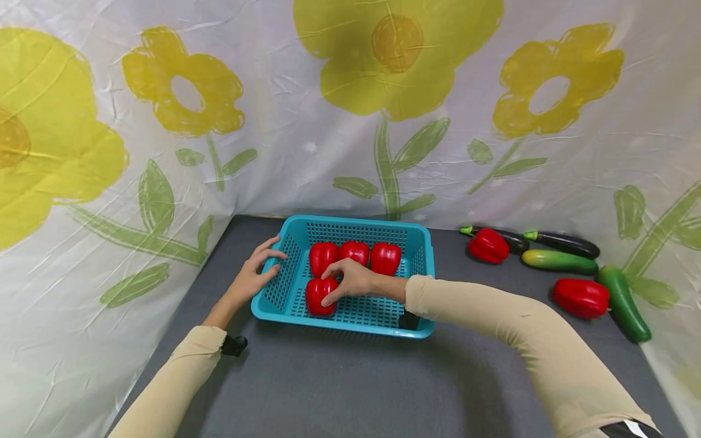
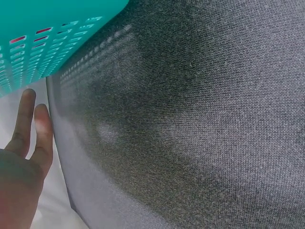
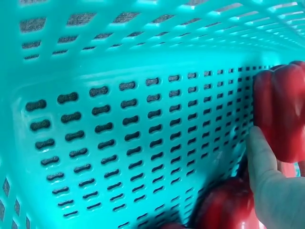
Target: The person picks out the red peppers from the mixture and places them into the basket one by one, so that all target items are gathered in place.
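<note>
A blue-green plastic basket [image 1: 358, 222] with slotted walls and floor stands on the dark table. Inside it, my right hand [image 1: 356, 278] grips a red bell pepper [image 1: 316, 298] near the front left, thumb on its near side and fingers over the top. The right wrist view shows this pepper [image 3: 281, 107] beside the fingers. Behind it, three more red bell peppers [image 1: 385, 260] sit in a row along the basket's back. My left hand [image 1: 253, 277] is at the basket's left rim with fingers spread; whether they touch it is unclear.
On the table's right lie a red bell pepper [image 1: 488, 246], another red bell pepper [image 1: 580, 298], two dark eggplants [image 1: 566, 244], a green-yellow cucumber-like vegetable [image 1: 558, 261] and a dark green one [image 1: 623, 304]. A flower-printed white sheet [image 1: 285, 152] hangs behind the table.
</note>
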`<state>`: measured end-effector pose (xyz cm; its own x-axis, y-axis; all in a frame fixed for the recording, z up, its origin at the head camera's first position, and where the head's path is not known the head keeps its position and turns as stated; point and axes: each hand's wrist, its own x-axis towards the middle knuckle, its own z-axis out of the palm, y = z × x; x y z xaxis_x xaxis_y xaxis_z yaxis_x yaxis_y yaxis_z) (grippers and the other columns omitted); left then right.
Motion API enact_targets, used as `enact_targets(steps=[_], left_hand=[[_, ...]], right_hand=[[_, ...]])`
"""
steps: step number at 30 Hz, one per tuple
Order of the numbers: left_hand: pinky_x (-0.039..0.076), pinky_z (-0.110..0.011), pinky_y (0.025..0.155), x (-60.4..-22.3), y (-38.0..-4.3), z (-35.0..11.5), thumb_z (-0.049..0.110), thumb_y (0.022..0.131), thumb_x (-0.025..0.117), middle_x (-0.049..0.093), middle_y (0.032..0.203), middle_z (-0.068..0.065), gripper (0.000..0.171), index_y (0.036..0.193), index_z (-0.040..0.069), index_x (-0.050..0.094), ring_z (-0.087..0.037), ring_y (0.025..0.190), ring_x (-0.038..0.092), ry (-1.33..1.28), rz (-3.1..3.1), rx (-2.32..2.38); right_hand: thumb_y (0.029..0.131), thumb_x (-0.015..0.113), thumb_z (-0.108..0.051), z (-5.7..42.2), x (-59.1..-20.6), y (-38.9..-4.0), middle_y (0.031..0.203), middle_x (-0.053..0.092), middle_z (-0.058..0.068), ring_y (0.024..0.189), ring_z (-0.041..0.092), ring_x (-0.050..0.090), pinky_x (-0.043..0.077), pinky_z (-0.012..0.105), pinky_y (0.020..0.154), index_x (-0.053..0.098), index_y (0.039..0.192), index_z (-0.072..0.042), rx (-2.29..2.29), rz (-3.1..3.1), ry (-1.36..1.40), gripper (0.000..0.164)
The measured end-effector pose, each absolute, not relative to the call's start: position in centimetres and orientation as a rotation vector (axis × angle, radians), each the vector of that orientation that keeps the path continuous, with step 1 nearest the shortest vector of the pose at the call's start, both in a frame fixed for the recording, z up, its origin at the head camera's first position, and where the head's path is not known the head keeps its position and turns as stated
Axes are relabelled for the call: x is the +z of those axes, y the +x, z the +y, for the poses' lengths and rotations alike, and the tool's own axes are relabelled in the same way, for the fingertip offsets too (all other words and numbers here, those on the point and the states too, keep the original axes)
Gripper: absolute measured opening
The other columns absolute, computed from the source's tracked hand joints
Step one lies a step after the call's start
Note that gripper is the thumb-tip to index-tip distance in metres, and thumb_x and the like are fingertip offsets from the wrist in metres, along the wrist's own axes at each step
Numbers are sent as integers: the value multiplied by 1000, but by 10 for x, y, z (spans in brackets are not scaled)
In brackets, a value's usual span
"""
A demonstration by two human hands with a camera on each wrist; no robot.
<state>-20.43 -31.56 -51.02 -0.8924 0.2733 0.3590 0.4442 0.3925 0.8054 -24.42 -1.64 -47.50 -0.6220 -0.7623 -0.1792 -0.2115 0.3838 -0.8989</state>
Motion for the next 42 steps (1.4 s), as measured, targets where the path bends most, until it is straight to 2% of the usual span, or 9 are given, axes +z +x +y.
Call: enact_targets(steps=[11,18,24,31,37,42], left_hand=[[31,-71,100,-511,-205,-316,-11,97,57,30,158,-24,25,120,-7,64,-43,147,22,-649,-2471,-1498],[30,-73,100,-511,-206,-316,-12,96,57,30,158,-25,26,119,-4,65,-43,146,22,-635,-2481,-1483],[30,-74,99,-510,-205,-315,-11,96,58,31,157,-26,25,119,-3,65,-44,146,23,-635,-2468,-1500],[29,-75,99,-507,-204,-314,-15,94,58,30,156,-29,25,118,-9,63,-47,145,23,-640,-2456,-1502],[30,-75,97,-507,-203,-313,-15,93,58,30,157,-29,26,118,-9,63,-47,145,22,-624,-2466,-1505],[31,-75,97,-508,-204,-314,-15,93,57,29,157,-30,26,119,-10,62,-48,145,22,-625,-2468,-1506]], right_hand=[[82,87,-15,-16,-475,-245,116,64,2,110,22,54,56,32,76,67,125,-4,-1152,2077,-855,49],[85,84,-7,-15,-475,-248,109,67,6,109,31,56,56,35,77,70,115,-2,-1196,1987,-882,34],[84,84,-7,-14,-473,-247,109,68,7,110,33,56,56,34,77,71,114,-2,-1184,1997,-866,33],[84,85,-10,-11,-473,-250,109,67,5,108,31,58,56,33,76,70,111,-3,-1137,2046,-900,32],[84,84,-6,-9,-467,-250,110,68,4,108,31,59,56,33,76,71,115,-2,-1072,2067,-925,34],[84,84,-7,-8,-470,-251,109,71,4,105,25,61,56,32,77,72,114,-3,-1082,2072,-935,33]])
